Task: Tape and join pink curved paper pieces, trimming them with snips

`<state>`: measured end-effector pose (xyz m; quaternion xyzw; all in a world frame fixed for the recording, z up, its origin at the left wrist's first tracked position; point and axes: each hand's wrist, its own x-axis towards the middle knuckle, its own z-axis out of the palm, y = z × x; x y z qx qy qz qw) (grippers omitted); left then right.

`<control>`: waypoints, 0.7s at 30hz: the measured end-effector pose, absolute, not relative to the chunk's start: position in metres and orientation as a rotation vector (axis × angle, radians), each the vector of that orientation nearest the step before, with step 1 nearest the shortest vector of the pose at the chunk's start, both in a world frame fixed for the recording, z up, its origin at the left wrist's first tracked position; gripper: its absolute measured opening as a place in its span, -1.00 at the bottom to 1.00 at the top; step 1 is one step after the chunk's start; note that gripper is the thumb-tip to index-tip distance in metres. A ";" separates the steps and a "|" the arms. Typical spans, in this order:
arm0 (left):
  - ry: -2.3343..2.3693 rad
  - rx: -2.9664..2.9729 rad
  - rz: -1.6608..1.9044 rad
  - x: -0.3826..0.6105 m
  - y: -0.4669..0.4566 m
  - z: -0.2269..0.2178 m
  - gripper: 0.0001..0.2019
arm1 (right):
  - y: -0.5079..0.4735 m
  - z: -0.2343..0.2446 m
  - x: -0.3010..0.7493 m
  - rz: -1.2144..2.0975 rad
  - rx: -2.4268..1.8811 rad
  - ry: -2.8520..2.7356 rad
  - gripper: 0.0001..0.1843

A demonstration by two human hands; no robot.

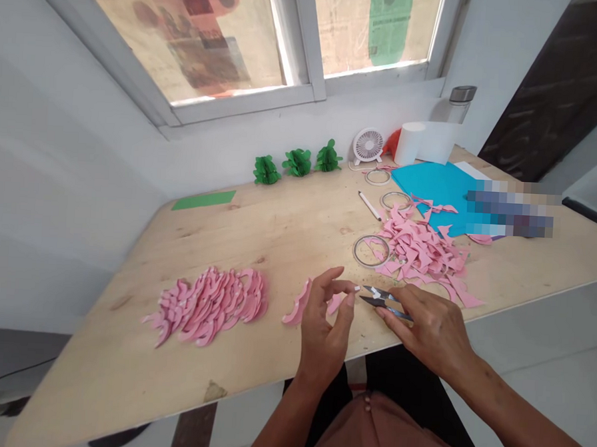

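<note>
My left hand (327,325) is above the table's front part, its index finger and thumb brought close together. A small white piece (358,288), like a bit of tape, shows at the index fingertip. My right hand (431,324) grips a pair of thread snips (382,299), blades apart and pointing left towards that fingertip. Another small white bit lies at the blades. Partly hidden behind my left hand are curved pink pieces (298,305). Further left lies a heap of similar pink cut-outs (219,306), several with pale strips on them.
Pink scraps (422,247) are piled at the right, beside tape rings (356,252) and a white pen (369,206). Blue sheets (427,190), a small fan (368,146) and a white roll (410,144) stand or lie behind. Green paper shapes (298,162) line the wall; a green strip (204,200) lies left.
</note>
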<state>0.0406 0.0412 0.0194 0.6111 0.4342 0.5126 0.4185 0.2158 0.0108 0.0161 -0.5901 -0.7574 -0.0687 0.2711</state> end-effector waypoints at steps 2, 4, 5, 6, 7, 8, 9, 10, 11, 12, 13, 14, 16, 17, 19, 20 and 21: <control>1.104 1.586 1.267 0.041 0.038 0.019 -0.67 | 0.012 0.016 0.215 -0.206 -1.587 -2.053 -0.73; 1.116 1.625 1.260 0.043 0.035 0.017 -0.63 | 0.012 0.016 0.215 -0.216 -1.595 -2.062 -0.72; 1.119 1.637 1.268 0.044 0.034 0.017 -0.62 | 0.012 0.017 0.214 -0.213 -1.605 -2.068 -0.72; 1.120 1.646 1.283 0.045 0.033 0.016 -0.60 | 0.012 0.017 0.214 -0.207 -1.615 -2.071 -0.73; 1.120 1.651 1.306 0.046 0.032 0.014 -0.60 | 0.012 0.017 0.213 -0.199 -1.624 -2.072 -0.73; 1.120 1.645 1.335 0.047 0.032 0.013 -0.59 | 0.013 0.017 0.213 -0.188 -1.632 -2.070 -0.73; 1.125 1.618 1.371 0.048 0.032 0.012 -0.59 | 0.013 0.017 0.213 -0.171 -1.636 -2.062 -0.73; 1.132 1.569 1.412 0.049 0.032 0.010 -0.59 | 0.013 0.017 0.212 -0.149 -1.640 -2.048 -0.72; 1.140 1.504 1.456 0.050 0.033 0.008 -0.58 | 0.013 0.016 0.212 -0.121 -1.642 -2.028 -0.72; 1.145 1.431 1.498 0.051 0.033 0.007 -0.57 | 0.014 0.015 0.212 -0.081 -1.643 -2.000 -0.72; 1.149 1.361 1.533 0.052 0.035 0.006 -0.56 | 0.014 0.014 0.211 -0.029 -1.644 -1.965 -0.73; 1.149 1.304 1.559 0.053 0.036 0.005 -0.55 | 0.014 0.013 0.211 0.037 -1.643 -1.924 -0.74; 1.145 1.236 1.585 0.056 0.039 0.003 -0.54 | 0.014 0.010 0.208 0.184 -1.633 -1.822 -0.75; 1.144 1.216 1.588 0.057 0.040 0.002 -0.53 | 0.013 0.008 0.206 0.256 -1.625 -1.766 -0.76; 1.141 1.196 1.583 0.062 0.042 0.001 -0.53 | 0.011 0.005 0.200 0.383 -1.607 -1.659 -0.76; 1.141 1.195 1.577 0.065 0.043 0.000 -0.52 | 0.010 0.003 0.197 0.443 -1.595 -1.610 -0.76; 1.142 1.196 1.570 0.068 0.044 -0.001 -0.52 | 0.008 0.001 0.194 0.502 -1.583 -1.562 -0.76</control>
